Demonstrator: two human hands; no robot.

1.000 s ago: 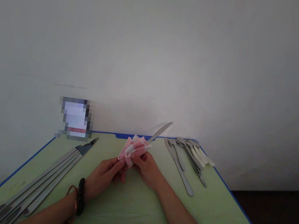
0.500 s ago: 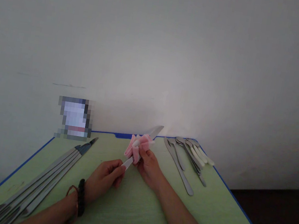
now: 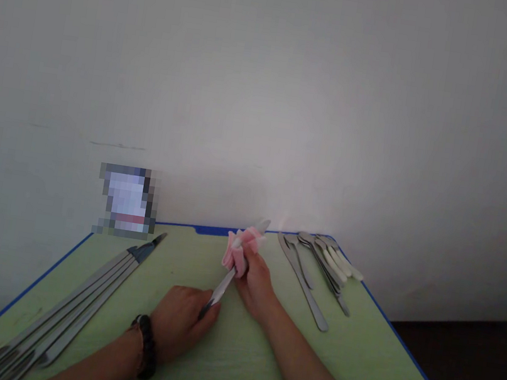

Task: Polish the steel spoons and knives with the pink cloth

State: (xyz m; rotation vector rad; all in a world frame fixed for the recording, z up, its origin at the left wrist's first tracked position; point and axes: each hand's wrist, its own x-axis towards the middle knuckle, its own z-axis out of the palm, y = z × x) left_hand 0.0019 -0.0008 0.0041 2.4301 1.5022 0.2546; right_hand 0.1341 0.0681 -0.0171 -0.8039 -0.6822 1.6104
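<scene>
In the middle of the head view, a metal table knife (image 3: 223, 285) slants away from me, its tip poking out at the far side of a pink cloth (image 3: 236, 257). My left hand (image 3: 181, 320) is closed round the near end of the knife, the handle. With my right hand (image 3: 256, 282) I pinch the folded pink cloth around the blade. The part of the blade inside the cloth is hidden. Both hands are above the green table (image 3: 218, 362).
Several long knives (image 3: 84, 301) lie side by side at the left. To the right are a single knife (image 3: 303, 283), a fork or spoon (image 3: 302, 264), stacked spoons (image 3: 323, 264) and white-handled cutlery (image 3: 340, 263). A pixelated screen (image 3: 127, 196) leans against the wall (image 3: 266, 103).
My left hand has drawn lower and turned over with the handle. Less of the blade tip shows beyond the cloth, and the cloth and right hand have shifted slightly right.
</scene>
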